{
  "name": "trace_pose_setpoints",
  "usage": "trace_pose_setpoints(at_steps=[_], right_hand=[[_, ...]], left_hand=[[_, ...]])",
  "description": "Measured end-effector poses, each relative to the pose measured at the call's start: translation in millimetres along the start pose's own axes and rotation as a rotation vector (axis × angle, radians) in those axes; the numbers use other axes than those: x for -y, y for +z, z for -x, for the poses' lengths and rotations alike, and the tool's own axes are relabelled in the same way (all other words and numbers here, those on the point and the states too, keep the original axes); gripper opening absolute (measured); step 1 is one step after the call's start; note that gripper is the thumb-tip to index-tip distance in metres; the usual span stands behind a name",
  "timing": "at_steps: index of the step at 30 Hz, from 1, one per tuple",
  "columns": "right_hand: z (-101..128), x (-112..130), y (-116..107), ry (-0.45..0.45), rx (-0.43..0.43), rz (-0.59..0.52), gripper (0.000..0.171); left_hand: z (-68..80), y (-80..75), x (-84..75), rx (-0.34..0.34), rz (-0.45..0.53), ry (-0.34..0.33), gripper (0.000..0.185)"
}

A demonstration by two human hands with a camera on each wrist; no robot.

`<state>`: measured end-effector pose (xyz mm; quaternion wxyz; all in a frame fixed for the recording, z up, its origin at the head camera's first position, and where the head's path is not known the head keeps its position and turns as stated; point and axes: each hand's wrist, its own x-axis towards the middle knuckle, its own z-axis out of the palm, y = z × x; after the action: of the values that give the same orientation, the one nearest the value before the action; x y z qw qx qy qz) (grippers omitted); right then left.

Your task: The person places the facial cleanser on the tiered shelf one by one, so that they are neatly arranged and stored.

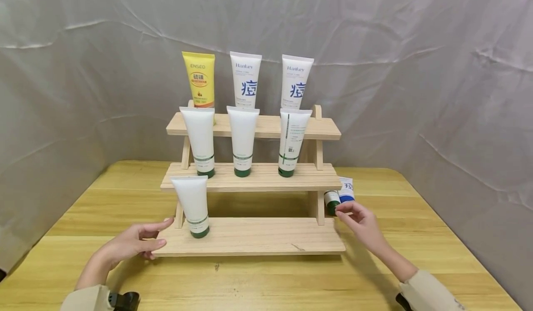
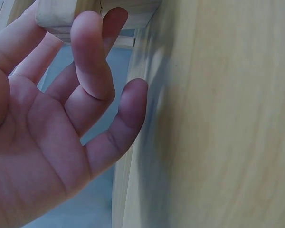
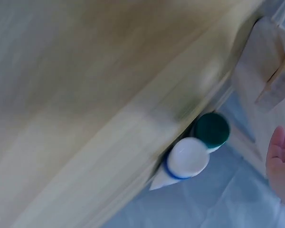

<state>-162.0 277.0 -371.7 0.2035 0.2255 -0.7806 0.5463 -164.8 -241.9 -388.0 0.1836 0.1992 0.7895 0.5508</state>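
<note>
My left hand (image 1: 135,242) holds the left end of the bottom board of a three-tier wooden display rack (image 1: 266,237). In the left wrist view, fingers (image 2: 88,57) bend around the board end (image 2: 57,13). One white tube with a green cap (image 1: 193,204) stands on that board, just right of this hand. My right hand (image 1: 361,223), fingers loosely bent and holding nothing, hovers beside the rack's right end. Close to its fingertips lie a green-capped tube (image 1: 331,199) and a blue-and-white tube (image 1: 346,189); the right wrist view shows their cap ends, with the hand (image 3: 281,164) apart from them.
On the middle tier stand three green-capped tubes, one printed with text (image 1: 293,139). The top tier carries a yellow tube (image 1: 200,79) and two white tubes with blue lettering (image 1: 246,79). A wooden table (image 1: 266,283) lies beneath; a grey cloth (image 1: 266,15) hangs behind.
</note>
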Motion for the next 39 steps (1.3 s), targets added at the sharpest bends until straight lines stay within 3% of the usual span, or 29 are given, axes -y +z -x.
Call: trace_pose_setpoints(at_steps=[10, 22, 29, 39], right_hand=[[-8, -21, -23, 0.123, -0.067, 0.156, 0.012], [-24, -41, -38, 0.192, -0.052, 0.319, 0.019], [-33, -51, -42, 0.276, -0.039, 0.383, 0.027], [-41, -62, -46, 0.51, 0.049, 0.316, 0.044]], left_hand=[[-0.7, 0.9, 2.2, 0.005, -0.019, 0.031, 0.05], [0.2, 0.1, 1.4, 0.015, 0.009, 0.029, 0.048], [1.0, 1.2, 0.4, -0.005, 0.0, 0.016, 0.057], [0.2, 1.5, -0.2, 0.001, 0.01, 0.02, 0.056]])
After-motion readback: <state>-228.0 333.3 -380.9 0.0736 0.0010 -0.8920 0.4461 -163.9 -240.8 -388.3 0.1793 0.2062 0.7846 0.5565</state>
